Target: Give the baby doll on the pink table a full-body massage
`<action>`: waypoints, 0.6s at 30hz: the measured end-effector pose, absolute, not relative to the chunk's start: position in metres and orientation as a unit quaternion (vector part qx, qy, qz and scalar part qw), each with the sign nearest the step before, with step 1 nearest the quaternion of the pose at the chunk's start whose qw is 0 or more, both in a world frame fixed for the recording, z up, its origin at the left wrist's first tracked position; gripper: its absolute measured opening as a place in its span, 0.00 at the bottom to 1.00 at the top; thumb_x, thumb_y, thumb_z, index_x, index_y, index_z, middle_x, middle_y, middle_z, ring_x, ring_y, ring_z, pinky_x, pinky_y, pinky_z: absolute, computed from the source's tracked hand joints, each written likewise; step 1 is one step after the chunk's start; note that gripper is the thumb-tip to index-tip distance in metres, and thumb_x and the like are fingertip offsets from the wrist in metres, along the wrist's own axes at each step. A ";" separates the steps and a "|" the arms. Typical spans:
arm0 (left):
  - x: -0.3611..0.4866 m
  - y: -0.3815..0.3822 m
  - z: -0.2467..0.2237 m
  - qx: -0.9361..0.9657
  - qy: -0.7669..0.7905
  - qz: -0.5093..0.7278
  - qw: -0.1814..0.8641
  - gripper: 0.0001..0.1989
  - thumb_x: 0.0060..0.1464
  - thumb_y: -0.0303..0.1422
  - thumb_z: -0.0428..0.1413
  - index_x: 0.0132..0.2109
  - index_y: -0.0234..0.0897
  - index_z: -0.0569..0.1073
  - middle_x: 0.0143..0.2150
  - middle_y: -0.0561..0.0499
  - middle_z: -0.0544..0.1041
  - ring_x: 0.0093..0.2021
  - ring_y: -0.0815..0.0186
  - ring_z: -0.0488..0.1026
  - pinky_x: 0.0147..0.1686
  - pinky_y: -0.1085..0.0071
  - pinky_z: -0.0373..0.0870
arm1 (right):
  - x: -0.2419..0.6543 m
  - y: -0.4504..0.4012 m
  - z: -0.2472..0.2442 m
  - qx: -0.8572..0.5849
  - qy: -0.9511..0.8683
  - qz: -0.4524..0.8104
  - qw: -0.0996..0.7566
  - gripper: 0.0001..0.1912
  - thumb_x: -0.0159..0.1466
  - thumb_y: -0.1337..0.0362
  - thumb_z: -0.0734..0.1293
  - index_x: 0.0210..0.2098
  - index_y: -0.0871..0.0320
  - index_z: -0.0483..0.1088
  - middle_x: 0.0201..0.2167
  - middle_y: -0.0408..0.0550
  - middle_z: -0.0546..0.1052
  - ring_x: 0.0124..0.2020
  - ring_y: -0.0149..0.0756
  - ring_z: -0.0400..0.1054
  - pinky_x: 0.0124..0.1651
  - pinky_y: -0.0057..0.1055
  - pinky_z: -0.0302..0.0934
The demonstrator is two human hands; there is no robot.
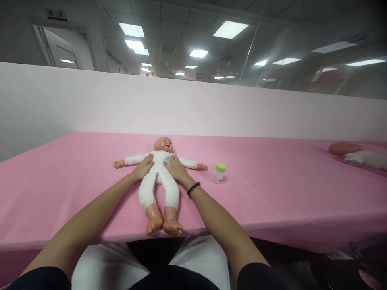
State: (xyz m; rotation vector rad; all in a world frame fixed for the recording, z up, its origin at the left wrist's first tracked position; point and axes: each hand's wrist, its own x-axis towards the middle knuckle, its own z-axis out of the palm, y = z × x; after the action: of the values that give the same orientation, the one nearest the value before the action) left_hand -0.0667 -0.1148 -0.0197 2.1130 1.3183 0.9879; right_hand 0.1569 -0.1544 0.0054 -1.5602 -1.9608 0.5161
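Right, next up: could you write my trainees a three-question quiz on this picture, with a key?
1. True or false: the left hand and right hand both touch the doll in front of the person.
2. Fill in the blank: the small container near that doll has a ____ lid.
3. Where is the dark bracelet worn?
A) left wrist
B) right wrist
C) both wrists

Key: 1 true; 2 green; 3 B

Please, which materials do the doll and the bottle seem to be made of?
Doll: the head and feet look like smooth plastic or vinyl, given their shine; the white body looks like soft, matt, wrinkled fabric. Bottle: probably plastic, cloudy and translucent, with a smooth green lid.
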 end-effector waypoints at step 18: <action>-0.066 -0.129 -0.005 0.866 0.302 0.343 0.202 0.30 0.66 0.49 0.48 0.68 0.41 0.70 0.71 0.48 0.64 0.74 0.53 0.56 0.74 0.52 0.47 | 0.163 -0.154 0.004 -0.396 -0.853 0.148 0.305 0.33 0.74 0.48 0.53 0.71 0.60 0.59 0.73 0.55 0.58 0.75 0.45 0.48 0.76 0.47 0.40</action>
State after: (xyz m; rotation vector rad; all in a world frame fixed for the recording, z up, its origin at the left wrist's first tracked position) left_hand -0.0657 -0.1289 -0.0047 2.4184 0.8430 0.9575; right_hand 0.1626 -0.1540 0.0037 -1.0492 -2.2597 0.3915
